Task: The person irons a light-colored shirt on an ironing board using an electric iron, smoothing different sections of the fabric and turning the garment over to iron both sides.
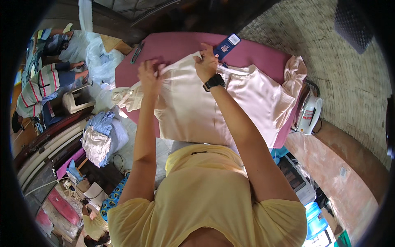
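Observation:
A pale cream satin blouse [193, 111] lies spread over a maroon padded ironing board [173, 43], its gathered sleeves at both ends. My right hand [207, 66], with a black watch on the wrist, grips the blouse's upper edge beside the neckline, thumb and fingers bent around the cloth. A dark blue hang tag [227, 45] with a white label lies just beyond its fingers. At the left shoulder of the blouse is my left hand [150, 76]; its fingers are smeared by motion, so their grip on the cloth is unclear.
A white iron [309, 115] stands at the board's right end. A green-and-dark cutter [137, 52] lies at its far left corner. Bundled clothes [98, 138] are piled on the left. A person in a striped top [43, 84] and a plastic stool [76, 101] are farther left.

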A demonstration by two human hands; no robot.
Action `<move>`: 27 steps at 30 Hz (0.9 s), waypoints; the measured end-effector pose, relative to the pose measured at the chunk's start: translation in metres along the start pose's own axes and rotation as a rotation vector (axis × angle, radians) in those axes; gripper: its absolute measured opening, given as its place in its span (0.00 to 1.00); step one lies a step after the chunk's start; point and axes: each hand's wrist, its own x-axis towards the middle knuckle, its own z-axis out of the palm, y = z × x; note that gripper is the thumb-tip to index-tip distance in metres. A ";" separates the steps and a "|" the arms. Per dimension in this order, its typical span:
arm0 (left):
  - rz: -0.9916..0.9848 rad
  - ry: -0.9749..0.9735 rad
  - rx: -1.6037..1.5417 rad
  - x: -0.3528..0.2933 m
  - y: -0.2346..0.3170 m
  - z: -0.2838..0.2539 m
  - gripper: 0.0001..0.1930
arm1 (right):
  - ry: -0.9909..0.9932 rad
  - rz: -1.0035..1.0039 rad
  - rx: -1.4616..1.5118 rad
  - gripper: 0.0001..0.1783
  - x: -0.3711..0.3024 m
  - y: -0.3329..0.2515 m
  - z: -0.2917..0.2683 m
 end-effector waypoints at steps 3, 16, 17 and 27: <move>0.021 -0.009 0.016 0.005 0.004 0.026 0.13 | -0.117 -0.002 0.108 0.28 0.005 -0.005 -0.015; 0.356 -0.233 -0.282 -0.011 0.268 0.102 0.16 | 0.087 -0.188 -0.732 0.13 -0.010 0.097 -0.287; 0.345 -0.274 -0.252 -0.012 0.284 0.104 0.17 | 0.076 -0.178 -0.795 0.13 -0.014 0.093 -0.286; 0.329 -0.060 -0.509 -0.025 0.285 0.140 0.13 | 0.403 -0.122 -0.908 0.09 -0.020 0.086 -0.266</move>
